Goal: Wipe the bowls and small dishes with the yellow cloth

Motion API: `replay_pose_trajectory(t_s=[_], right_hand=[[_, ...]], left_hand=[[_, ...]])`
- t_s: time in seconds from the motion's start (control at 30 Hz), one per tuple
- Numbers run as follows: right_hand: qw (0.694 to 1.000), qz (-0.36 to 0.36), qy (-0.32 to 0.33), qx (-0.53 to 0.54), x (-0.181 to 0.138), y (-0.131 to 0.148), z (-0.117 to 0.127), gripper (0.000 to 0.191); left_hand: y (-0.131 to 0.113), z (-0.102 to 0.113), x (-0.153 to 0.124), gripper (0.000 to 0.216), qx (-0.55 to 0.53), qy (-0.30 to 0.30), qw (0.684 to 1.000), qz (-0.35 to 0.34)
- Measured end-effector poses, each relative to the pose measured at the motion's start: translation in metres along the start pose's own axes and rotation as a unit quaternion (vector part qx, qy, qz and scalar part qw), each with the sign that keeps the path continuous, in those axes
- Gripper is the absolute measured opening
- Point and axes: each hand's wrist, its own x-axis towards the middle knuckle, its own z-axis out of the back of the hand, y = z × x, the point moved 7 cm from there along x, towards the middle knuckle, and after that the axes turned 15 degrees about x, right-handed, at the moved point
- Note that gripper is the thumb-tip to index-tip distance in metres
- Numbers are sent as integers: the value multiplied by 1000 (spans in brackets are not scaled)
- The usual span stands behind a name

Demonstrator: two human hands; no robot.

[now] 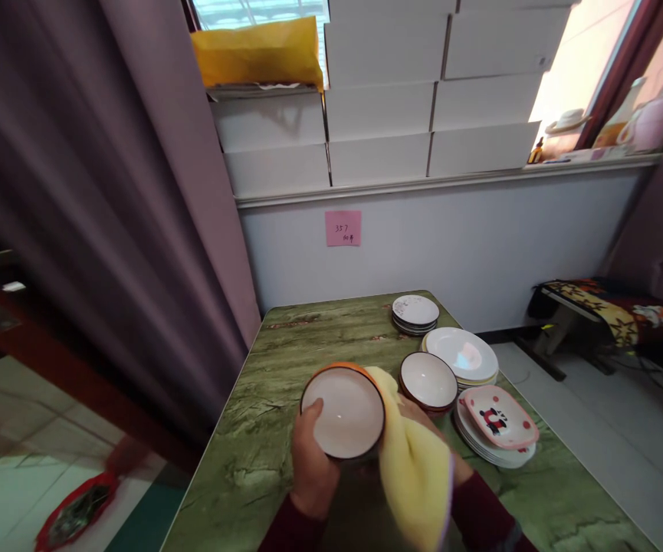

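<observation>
My left hand (313, 460) grips a bowl (346, 414) by its left side, thumb over the dark rim and fingers hidden beneath. The bowl is white inside with orange on its outside, and it is tilted toward me above the table. At its right side, my right hand (423, 422) holds a yellow cloth (411, 468) against the rim; the cloth hides most of those fingers and hangs down toward me. Just beyond the right hand stands another white bowl (428, 379) with a dark rim, seemingly stacked on others.
On the green wood-patterned table (262, 429), right side, are small plates (415, 310), large white plates (462, 354) and a pink-rimmed square dish (500, 416) on stacked plates. A purple curtain (152, 192) hangs left. A pink note (343, 228) is on the wall. A covered bench (601, 314) stands right.
</observation>
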Motion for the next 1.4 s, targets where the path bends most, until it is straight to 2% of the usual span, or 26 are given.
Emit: replay_pose_trajectory(t_s=[0.1, 0.2, 0.27, 0.33, 0.4, 0.43, 0.5, 0.57, 0.63, 0.7, 0.77, 0.87, 0.93, 1.0, 1.07, 1.13, 1.27, 1.33, 1.4], right_hand=[[998, -37, -42, 18, 4, -3, 12, 48], [989, 44, -137, -22, 4, 24, 29, 67], [976, 111, -171, -76, -1, 46, 25, 74], [975, 142, -126, -113, -7, 59, 4, 75], [982, 144, -26, -116, -13, 61, -26, 76], [983, 149, 2, -105, -17, 60, -37, 81], [988, 149, -8, -42, -22, 55, -43, 84], [987, 128, -71, 61, -21, 42, -33, 74], [976, 96, -125, 151, -18, 24, -21, 54], [969, 85, -151, 174, -14, 11, -13, 36], [976, 99, -154, 115, -12, 7, -9, 31], [976, 160, -129, -75, -13, 15, -10, 42], [949, 217, -111, -198, -16, 22, -13, 50], [918, 265, -96, -279, -19, 24, -16, 58], [900, 283, -89, -321, -18, 18, -16, 71], [895, 275, -86, -339, -14, 9, -13, 77], [891, 255, -99, -362, -4, -1, -3, 64], [874, 267, -101, -394, -3, 3, -1, 60], [841, 299, -108, -438, -6, 11, -3, 64]], left_hand=[[1, 12, 15, 33, -40, -51, 997, 38], [0, 23, 25, 31, -26, -77, 996, 20], [7, 24, 25, 30, -12, -84, 996, 19], [18, 19, 23, 28, -6, -67, 997, 31], [30, 9, 19, 30, 1, -29, 999, 46], [33, 5, 18, 31, 7, -11, 999, 43], [33, -1, 17, 36, 23, 18, 999, 16], [27, -1, 18, 40, 37, 25, 999, -17], [23, 2, 19, 44, 42, 20, 998, -33], [21, 5, 20, 46, 36, 12, 999, -33], [21, 4, 18, 47, 27, 14, 999, -32], [20, -1, 14, 44, 22, 40, 998, -34], [18, -3, 11, 41, 23, 47, 998, -46], [14, -4, 8, 38, 30, 43, 996, -71], [12, -6, 6, 38, 39, 58, 993, -90], [12, -11, 3, 37, 52, 86, 990, -95], [13, -18, 1, 31, 113, 134, 981, -80], [11, -20, 0, 30, 146, 151, 974, -80], [7, -21, 0, 30, 169, 156, 969, -86]])
